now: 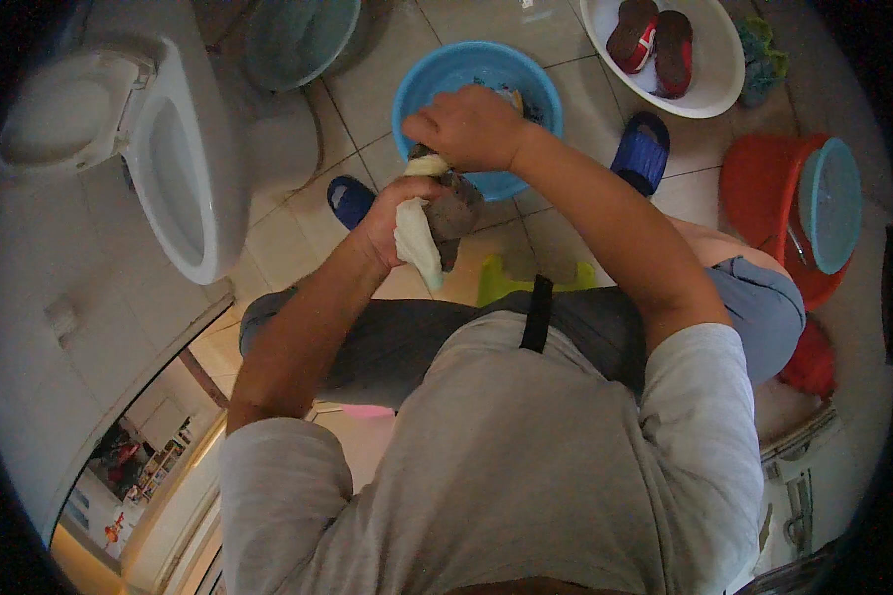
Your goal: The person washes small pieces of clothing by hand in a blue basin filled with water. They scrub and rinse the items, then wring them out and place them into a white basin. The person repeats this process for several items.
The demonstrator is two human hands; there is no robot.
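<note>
My left hand (402, 216) is closed around a pale yellow cloth (419, 242), with one end hanging below the palm. A dark grey-brown item (454, 210) is bunched against that hand; it looks like fabric, but its exact kind cannot be told. My right hand (478, 128) is closed on the upper end of the same bundle, just above the left. Both hands are near the close rim of a round blue plastic basin (552, 97), which holds some small items partly hidden by my right hand and forearm.
A white toilet (227, 186) stands at left, a grey-green basin (350, 44) beyond it. Blue slippers (350, 202) (644, 152) lie on the tiles. A green plastic stool (491, 281) is below me. At right are a white basin (722, 89) with red shoes (673, 56) and a red tub (751, 193).
</note>
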